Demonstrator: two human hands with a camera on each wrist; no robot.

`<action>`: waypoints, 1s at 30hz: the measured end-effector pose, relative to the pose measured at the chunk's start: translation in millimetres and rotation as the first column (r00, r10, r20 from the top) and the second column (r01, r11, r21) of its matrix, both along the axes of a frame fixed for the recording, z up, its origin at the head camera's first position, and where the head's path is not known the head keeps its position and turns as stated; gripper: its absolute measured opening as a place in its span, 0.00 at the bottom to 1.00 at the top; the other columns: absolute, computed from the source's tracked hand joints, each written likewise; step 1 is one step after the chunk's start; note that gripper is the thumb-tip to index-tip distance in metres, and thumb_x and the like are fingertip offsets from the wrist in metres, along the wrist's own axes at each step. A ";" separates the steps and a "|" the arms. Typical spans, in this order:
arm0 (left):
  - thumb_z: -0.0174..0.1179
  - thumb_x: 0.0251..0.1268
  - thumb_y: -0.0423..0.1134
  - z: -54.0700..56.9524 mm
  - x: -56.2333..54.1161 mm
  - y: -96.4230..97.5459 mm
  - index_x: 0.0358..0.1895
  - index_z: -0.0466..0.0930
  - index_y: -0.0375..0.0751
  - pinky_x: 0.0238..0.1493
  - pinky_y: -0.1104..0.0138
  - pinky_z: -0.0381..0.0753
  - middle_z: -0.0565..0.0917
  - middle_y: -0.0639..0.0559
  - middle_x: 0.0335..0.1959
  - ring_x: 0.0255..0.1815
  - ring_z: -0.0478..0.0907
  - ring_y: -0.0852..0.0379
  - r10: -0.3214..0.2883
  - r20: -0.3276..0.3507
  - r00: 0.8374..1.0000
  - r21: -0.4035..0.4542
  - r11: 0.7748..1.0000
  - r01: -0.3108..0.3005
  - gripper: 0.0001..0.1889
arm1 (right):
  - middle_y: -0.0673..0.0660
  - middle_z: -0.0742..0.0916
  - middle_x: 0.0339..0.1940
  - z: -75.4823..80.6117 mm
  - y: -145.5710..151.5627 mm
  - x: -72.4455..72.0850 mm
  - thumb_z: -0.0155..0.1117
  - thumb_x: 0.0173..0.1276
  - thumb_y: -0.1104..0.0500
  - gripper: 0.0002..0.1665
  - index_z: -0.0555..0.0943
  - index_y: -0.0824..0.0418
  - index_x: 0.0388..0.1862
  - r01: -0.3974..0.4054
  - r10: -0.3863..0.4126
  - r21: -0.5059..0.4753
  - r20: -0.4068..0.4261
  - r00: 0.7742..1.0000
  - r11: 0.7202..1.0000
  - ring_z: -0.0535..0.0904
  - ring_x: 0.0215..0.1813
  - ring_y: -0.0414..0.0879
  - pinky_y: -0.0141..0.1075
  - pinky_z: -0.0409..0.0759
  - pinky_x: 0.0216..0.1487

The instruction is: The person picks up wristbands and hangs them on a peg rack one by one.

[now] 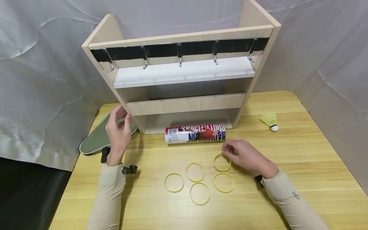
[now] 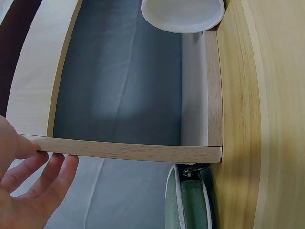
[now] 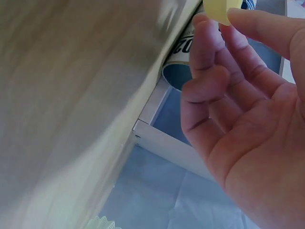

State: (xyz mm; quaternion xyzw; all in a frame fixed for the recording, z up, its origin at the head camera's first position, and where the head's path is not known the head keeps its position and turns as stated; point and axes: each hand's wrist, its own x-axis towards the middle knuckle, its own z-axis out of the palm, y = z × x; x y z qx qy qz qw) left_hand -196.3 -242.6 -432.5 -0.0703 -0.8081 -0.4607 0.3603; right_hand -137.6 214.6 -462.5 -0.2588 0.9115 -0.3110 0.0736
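In the head view my right hand (image 1: 244, 155) pinches the edge of a thin yellow ring (image 1: 222, 170) between thumb and fingers. The right wrist view shows that yellow band (image 3: 217, 10) at the fingertips, with the lower fingers curled in. Several like it lie flat on the table, among them one yellow ring (image 1: 224, 182) just nearer me. My left hand (image 1: 118, 134) is at the left side panel of a wooden shelf rack (image 1: 185, 105). In the left wrist view its thumb lies on the front edge of the panel (image 2: 128, 150) and its fingertips touch the outer face.
A printed shuttlecock tube (image 1: 195, 133) lies along the front of the rack. Metal hooks (image 1: 180, 59) hang from a black strip across the upper board. Behind my left hand is a green zipped racket case (image 1: 97, 137). A yellow shuttlecock (image 1: 270, 120) lies at right on the wooden table (image 1: 304, 159).
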 end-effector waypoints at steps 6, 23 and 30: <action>0.60 0.81 0.28 0.0 0.8 0.8 0.71 0.80 0.34 0.44 0.86 0.79 0.89 0.33 0.52 0.47 0.82 0.68 0.006 0.004 1.000 -0.003 1.000 -0.006 0.20 | 0.47 0.89 0.34 5.2 0.7 -1.3 0.73 0.75 0.65 0.03 0.87 0.58 0.43 0.028 -0.028 -0.025 -0.006 1.000 0.999 0.81 0.37 0.35 0.31 0.86 0.42; 0.60 0.80 0.27 0.0 1.4 0.7 0.71 0.79 0.34 0.45 0.86 0.79 0.89 0.32 0.52 0.48 0.82 0.67 -0.002 -0.002 1.000 -0.002 1.000 0.002 0.20 | 0.52 0.92 0.34 37.5 15.9 -8.6 0.75 0.68 0.73 0.09 0.87 0.60 0.41 0.063 -0.121 -0.181 -0.332 0.936 0.982 0.83 0.37 0.37 0.29 0.84 0.35; 0.60 0.80 0.27 -0.8 1.8 1.1 0.71 0.79 0.34 0.44 0.85 0.80 0.89 0.33 0.53 0.48 0.82 0.69 -0.002 0.011 1.000 0.012 1.000 0.002 0.21 | 0.56 0.94 0.35 74.7 21.9 -21.2 0.78 0.64 0.75 0.11 0.88 0.64 0.41 0.086 -0.201 -0.259 -0.459 0.866 0.962 0.81 0.35 0.32 0.18 0.79 0.37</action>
